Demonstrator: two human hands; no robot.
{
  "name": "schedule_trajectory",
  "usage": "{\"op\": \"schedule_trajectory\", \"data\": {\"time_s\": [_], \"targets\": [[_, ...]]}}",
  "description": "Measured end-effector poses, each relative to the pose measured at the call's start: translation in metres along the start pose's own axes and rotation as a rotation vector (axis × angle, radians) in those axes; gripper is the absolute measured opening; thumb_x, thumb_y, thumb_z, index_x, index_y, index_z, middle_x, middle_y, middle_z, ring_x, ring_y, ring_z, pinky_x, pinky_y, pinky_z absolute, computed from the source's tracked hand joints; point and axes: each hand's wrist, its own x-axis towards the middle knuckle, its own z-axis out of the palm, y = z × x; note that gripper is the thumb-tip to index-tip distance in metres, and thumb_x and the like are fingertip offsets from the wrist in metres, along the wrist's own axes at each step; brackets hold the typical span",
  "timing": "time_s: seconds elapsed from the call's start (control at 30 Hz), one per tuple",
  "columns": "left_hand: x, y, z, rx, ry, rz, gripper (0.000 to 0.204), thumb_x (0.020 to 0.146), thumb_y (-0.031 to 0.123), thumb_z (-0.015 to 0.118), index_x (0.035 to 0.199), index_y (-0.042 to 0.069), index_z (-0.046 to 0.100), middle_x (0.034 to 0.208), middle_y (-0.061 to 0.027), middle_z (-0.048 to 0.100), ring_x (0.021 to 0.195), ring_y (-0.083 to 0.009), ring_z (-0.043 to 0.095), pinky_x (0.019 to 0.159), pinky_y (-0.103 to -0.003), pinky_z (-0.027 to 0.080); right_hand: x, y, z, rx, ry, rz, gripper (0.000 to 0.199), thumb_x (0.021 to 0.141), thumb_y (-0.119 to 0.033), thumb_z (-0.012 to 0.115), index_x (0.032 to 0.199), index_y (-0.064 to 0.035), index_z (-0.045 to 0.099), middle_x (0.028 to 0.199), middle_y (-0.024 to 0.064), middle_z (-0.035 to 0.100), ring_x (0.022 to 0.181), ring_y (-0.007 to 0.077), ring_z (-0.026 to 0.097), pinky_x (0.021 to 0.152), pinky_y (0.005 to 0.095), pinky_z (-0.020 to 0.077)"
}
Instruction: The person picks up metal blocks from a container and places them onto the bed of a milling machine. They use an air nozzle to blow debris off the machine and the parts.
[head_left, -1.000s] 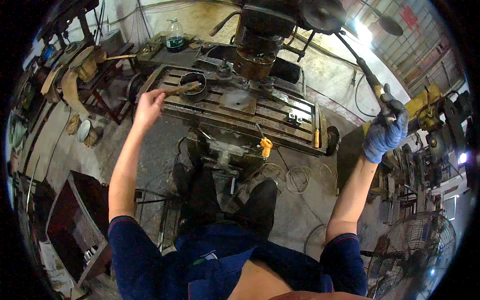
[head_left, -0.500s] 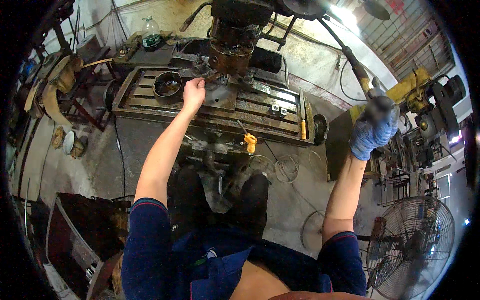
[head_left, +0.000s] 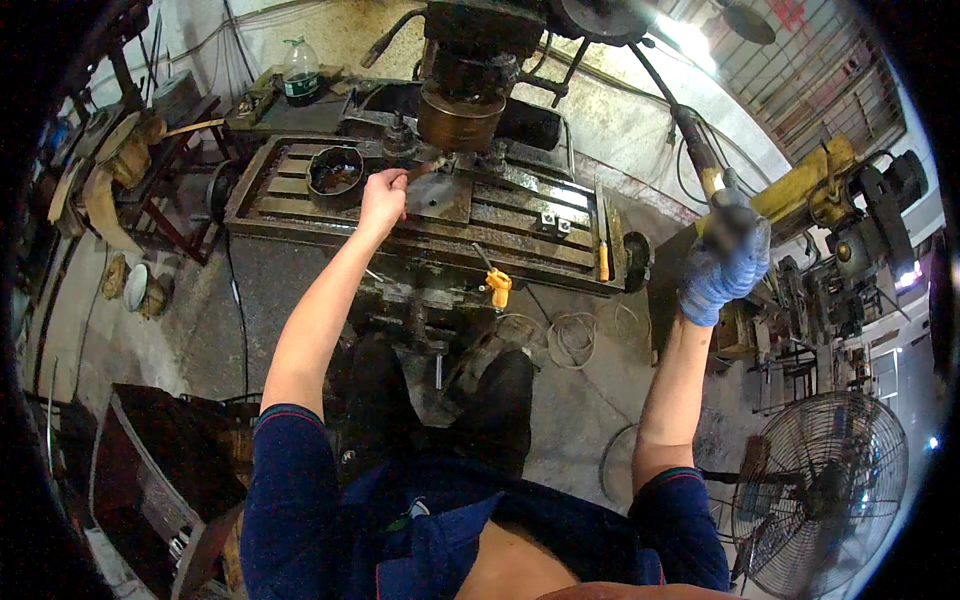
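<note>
Slotted table [head_left: 505, 228]; left hand [head_left: 383, 200] holds brush [head_left: 427, 168] pointing right, axis slanting away.

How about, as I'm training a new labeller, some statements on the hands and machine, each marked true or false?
1. The left hand holds a thin brown tool. True.
2. The right hand is bare. False: it wears a blue glove.
3. The round dark pot stands on the slotted table. True.
4. The pot is to the right of the left hand. False: it is to the left.
5. The right hand is at the end of a long lever. True.
6. The plastic bottle lies on its side. False: it stands upright.
</note>
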Motion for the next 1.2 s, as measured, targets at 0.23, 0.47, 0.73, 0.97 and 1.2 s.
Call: {"op": "schedule_trajectory", "data": {"time_s": [0.23, 0.47, 0.73, 0.97, 1.2], "targets": [[-0.023, 0.003, -0.022, -0.137, -0.097, -0.047, 0.028, 0.091, 0.012, 0.044, 0.111, -0.006, 0.053, 0.057, -0.0040, 0.050, 0.041, -0.0100, 0.043, 0.037, -0.025, 0.036, -0.013, 0.007, -0.004, 0.224, -0.017, 0.134, 0.015, 0.081, -0.009, 0.053, 0.092, -0.0017, 0.060, 0.088, 0.0084, 0.061, 0.074, 0.0191, 0.059, 0.064, 0.0285, 0.0474], [-0.039, 0.008, -0.026, -0.100, -0.125, -0.011, 0.028, 0.091, 0.013, 0.045, 0.110, -0.006, 0.053, 0.056, -0.0033, 0.049, 0.041, -0.0091, 0.043, 0.038, -0.024, 0.037, -0.025, 0.005, 0.012, 0.258, 0.160, 0.197, 0.031, 0.082, -0.032, 0.057, 0.075, -0.0018, 0.057, 0.084, 0.0124, 0.062, 0.056, 0.0095, 0.042, 0.053, 0.0210, 0.0335], [-0.045, 0.009, -0.025, -0.072, -0.139, 0.002, 0.027, 0.091, 0.011, 0.045, 0.109, -0.006, 0.054, 0.054, -0.0034, 0.049, 0.039, -0.0093, 0.043, 0.038, -0.025, 0.037, -0.036, 0.050, -0.036, 0.502, -0.135, 0.283, 0.028, 0.088, -0.021, 0.049, 0.101, 0.0037, 0.055, 0.094, 0.0088, 0.058, 0.069, 0.0138, 0.054, 0.072, 0.0273, 0.0478], [-0.051, 0.019, -0.031, 0.033, -0.180, 0.061, 0.026, 0.091, 0.011, 0.044, 0.110, -0.004, 0.054, 0.056, -0.0020, 0.049, 0.042, -0.0078, 0.046, 0.038, -0.023, 0.038, -0.023, 0.005, 0.015, 0.358, 0.108, 0.148, 0.029, 0.082, -0.026, 0.056, 0.072, 0.0017, 0.058, 0.074, 0.0141, 0.060, 0.067, 0.0198, 0.055, 0.097, 0.0469, 0.0356], [-0.048, 0.023, -0.035, 0.133, -0.187, 0.110, 0.027, 0.091, 0.013, 0.045, 0.110, -0.004, 0.055, 0.059, -0.0043, 0.053, 0.043, -0.0090, 0.048, 0.041, -0.025, 0.041, -0.009, -0.012, 0.017, 0.259, 0.063, 0.129, 0.028, 0.083, -0.026, 0.056, 0.079, 0.0017, 0.059, 0.087, 0.0191, 0.062, 0.059, 0.0119, 0.049, 0.055, 0.0220, 0.0394]]}}
